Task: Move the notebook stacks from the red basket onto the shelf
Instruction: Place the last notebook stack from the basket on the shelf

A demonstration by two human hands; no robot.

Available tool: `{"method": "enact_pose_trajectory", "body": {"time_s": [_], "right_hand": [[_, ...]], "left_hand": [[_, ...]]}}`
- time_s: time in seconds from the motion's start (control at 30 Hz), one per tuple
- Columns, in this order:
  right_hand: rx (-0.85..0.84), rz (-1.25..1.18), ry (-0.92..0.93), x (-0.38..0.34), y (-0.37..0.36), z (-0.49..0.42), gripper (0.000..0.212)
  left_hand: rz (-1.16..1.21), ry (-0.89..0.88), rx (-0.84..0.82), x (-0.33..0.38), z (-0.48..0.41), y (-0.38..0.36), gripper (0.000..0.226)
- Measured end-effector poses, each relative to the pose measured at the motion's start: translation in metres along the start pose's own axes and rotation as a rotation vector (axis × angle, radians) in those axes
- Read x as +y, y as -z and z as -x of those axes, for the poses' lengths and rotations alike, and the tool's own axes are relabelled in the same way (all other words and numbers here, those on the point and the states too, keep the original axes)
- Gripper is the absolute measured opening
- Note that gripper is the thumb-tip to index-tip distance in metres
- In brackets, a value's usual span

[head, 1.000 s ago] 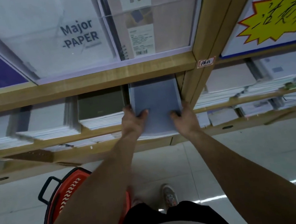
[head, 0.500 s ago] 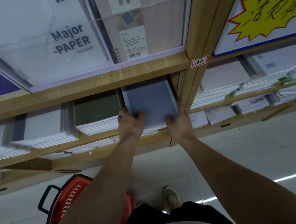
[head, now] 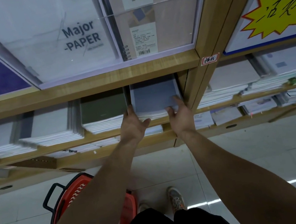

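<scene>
A stack of blue-grey notebooks (head: 153, 95) lies on the wooden shelf (head: 52, 147), in the slot against the upright post. My left hand (head: 133, 126) rests at the stack's front left corner, one finger up along its side and the thumb spread out. My right hand (head: 179, 115) is at the front right corner with its fingers apart, the tips touching the top cover. Neither hand grips the stack. The red basket (head: 72, 192) stands on the floor below, mostly hidden behind my left forearm, so its contents cannot be seen.
A green-covered notebook stack (head: 102, 109) sits right beside the blue-grey one, with white stacks (head: 49, 126) further left. The wooden post (head: 208, 49) bounds the slot on the right. More paper stacks (head: 235, 83) fill the neighbouring bay. My feet (head: 175, 199) stand on the tiled floor.
The blue-grey stack has slid deeper into the shelf slot. Both hands, which held its near edge, have loosened and spread their fingers.
</scene>
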State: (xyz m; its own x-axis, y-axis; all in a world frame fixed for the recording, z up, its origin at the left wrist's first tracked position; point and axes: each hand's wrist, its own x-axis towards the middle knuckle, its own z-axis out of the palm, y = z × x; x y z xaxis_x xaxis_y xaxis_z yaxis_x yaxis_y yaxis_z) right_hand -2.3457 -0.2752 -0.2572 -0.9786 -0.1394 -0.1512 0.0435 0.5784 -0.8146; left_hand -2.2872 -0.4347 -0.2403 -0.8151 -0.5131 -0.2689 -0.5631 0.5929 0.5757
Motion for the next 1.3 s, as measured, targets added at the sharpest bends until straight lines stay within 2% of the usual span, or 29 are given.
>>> {"method": "enact_pose_trajectory", "body": {"time_s": [0.07,0.17,0.3,0.53,0.7,0.9,1.07,1.17,1.23,1.3], "right_hand": [[0.009,0.061,0.013,0.006,0.003,0.01,0.048],[0.009,0.174,0.052,0.021,0.011,0.028,0.054],[-0.043,0.209,0.052,0.026,0.015,0.04,0.065],[-0.162,0.156,-0.013,0.003,0.018,0.004,0.076],[-0.233,0.26,0.013,0.006,0.019,-0.008,0.08],[-0.015,0.318,0.104,0.014,0.012,0.008,0.056],[0.08,0.379,0.278,-0.004,0.007,-0.003,0.048],[-0.016,0.57,0.4,-0.015,0.006,-0.022,0.058],[-0.161,0.709,0.416,-0.016,0.0,-0.037,0.069],[-0.263,0.791,0.401,-0.011,-0.009,-0.049,0.074]], "left_hand": [[-0.165,-0.077,0.054,-0.01,0.001,-0.001,0.073],[-0.276,-0.194,0.164,-0.015,-0.003,0.0,0.08],[-0.353,-0.319,0.161,-0.018,-0.01,-0.001,0.074],[-0.326,-0.328,0.222,-0.008,-0.036,-0.003,0.071],[-0.258,-0.291,0.195,-0.005,-0.04,-0.003,0.071],[-0.246,-0.242,0.112,0.001,-0.045,-0.003,0.074],[-0.292,-0.292,0.054,-0.011,-0.048,0.01,0.08],[-0.307,-0.278,0.143,-0.024,-0.048,0.029,0.077],[-0.354,-0.265,0.206,-0.037,-0.044,0.038,0.08],[-0.441,-0.264,0.182,-0.052,-0.044,0.041,0.087]]}}
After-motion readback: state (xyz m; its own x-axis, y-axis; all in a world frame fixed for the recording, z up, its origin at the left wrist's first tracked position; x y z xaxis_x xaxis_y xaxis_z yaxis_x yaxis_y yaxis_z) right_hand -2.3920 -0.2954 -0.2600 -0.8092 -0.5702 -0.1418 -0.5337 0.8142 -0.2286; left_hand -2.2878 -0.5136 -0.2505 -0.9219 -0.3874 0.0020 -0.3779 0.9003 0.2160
